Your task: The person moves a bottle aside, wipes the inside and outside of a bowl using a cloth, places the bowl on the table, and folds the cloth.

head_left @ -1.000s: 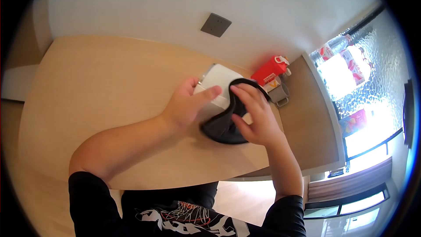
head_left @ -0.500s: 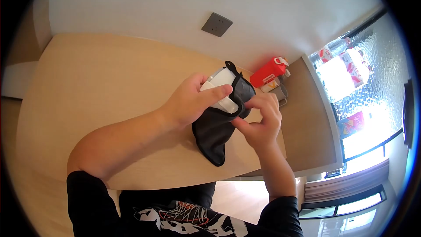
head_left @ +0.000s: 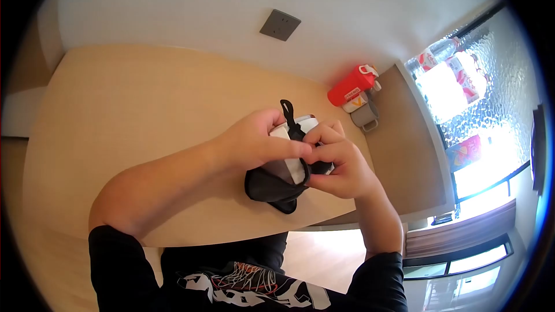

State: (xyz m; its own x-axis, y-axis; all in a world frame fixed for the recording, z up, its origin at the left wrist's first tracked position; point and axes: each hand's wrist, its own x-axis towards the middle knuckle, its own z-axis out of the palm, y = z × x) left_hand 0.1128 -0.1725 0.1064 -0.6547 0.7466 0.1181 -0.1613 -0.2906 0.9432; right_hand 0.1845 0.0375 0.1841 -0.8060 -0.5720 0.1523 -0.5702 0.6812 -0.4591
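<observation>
To the left of the black pouch (head_left: 269, 186), my left hand (head_left: 248, 141) grips the white object (head_left: 293, 169), thumb laid across it and fingers curled behind. The pouch sits just above the near part of the table, wrapped partly around the white object, with its looped strap (head_left: 287, 110) sticking up past my thumb. My right hand (head_left: 344, 167), at the pouch's right side, has its fingers bent and its fingertips pinched together at the black edge. My fingers block much of the white object, so I can't make out its full shape; it looks like a box or case.

Beyond the pouch to the right, a red bottle (head_left: 352, 86), a small white container (head_left: 354, 103) with a yellow mark and a grey mug (head_left: 365, 117) stand close together. Much farther right are clear bottles (head_left: 467, 78) with red-and-white labels and a colourful packet (head_left: 465, 153).

The pale wooden table (head_left: 144, 98) spreads left of the pouch and under it. A dark socket plate (head_left: 280, 25) is on the wall behind, and a wooden panel (head_left: 399, 144) rises to the right.

The pouch is dark, soft and creased, with a piped rim; the white object looks smooth. Rippled glass (head_left: 497, 81) shines at the far right, above a pleated curtain (head_left: 462, 228).
</observation>
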